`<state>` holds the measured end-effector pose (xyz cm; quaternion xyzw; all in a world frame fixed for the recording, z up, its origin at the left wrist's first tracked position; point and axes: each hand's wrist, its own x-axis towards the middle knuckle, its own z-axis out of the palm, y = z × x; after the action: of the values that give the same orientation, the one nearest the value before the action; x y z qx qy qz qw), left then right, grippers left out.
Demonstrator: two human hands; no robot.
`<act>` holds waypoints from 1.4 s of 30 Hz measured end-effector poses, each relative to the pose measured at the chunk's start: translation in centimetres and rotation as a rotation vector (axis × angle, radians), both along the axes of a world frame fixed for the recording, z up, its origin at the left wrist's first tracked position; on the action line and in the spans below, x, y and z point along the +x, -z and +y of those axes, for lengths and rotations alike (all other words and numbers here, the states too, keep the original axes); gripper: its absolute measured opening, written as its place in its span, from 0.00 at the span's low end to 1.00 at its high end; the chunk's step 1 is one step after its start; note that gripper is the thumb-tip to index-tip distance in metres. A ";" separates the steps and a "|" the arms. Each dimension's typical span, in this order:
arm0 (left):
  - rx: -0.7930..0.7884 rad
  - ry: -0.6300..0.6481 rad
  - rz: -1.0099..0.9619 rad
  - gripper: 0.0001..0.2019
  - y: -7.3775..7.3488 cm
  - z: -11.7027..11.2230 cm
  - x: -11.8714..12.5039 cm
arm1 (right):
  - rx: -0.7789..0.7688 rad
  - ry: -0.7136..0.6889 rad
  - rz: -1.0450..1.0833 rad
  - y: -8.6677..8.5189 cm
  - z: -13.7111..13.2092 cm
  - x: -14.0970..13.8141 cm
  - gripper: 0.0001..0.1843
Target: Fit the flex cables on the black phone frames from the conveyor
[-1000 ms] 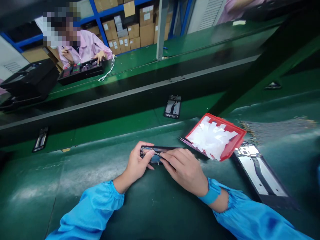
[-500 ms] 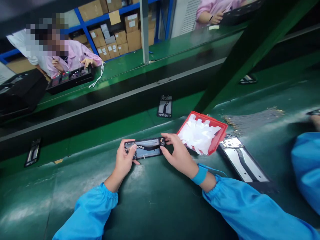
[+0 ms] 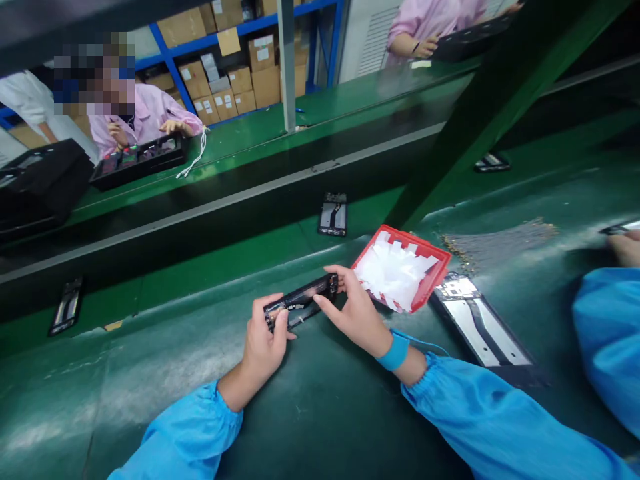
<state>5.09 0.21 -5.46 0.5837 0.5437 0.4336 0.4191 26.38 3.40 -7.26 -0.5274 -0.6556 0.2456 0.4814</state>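
An opened phone (image 3: 305, 297), its inner parts and a dark ribbon cable showing, is tilted up on its long edge above the green mat. My left hand (image 3: 265, 339) is closed around its left end, thumb on the inner side. At the phone's other end, my right hand (image 3: 361, 319) has its fingers on the corner and its thumb near the inner face. A blue wrist strap (image 3: 394, 351) with a cord circles my right wrist. Just beyond that hand stands a red tray (image 3: 431, 287) of white paper-like pieces (image 3: 395, 270).
A larger opened phone (image 3: 483, 327) lies right of the tray, near a bundle of thin wires (image 3: 505, 239). More opened phones, one at centre (image 3: 333, 215) and one at left (image 3: 67, 307), lie on the green belt. A green post (image 3: 480, 133) slants overhead. Co-workers sit opposite; a blue sleeve (image 3: 607, 347) is at right.
The phone has turned from nearly face-up to steeply tilted, its left end lower and nearer me. My left hand has shifted right and down with it. The neighbour's hand now shows at right.
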 end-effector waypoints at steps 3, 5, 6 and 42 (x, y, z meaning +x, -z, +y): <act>0.035 0.011 0.039 0.19 0.1 -0.9 0.8 | 0.021 0.032 0.003 -0.4 -0.6 -0.7 0.31; 0.080 0.018 0.067 0.18 0.1 -1.4 1.3 | 0.029 0.052 -0.011 -0.9 -1.0 -1.2 0.34; 0.106 0.018 0.079 0.17 0.1 -1.7 1.6 | 0.033 0.059 -0.020 -1.1 -1.3 -1.3 0.35; -0.194 0.186 -0.237 0.21 -1.2 -0.3 2.4 | -0.260 -0.328 0.213 -2.3 -2.6 -1.0 0.19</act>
<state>7.49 -0.06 -4.23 0.5332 0.4732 0.4044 0.5730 25.40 0.79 -4.96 -0.4425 -0.6408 0.4570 0.4297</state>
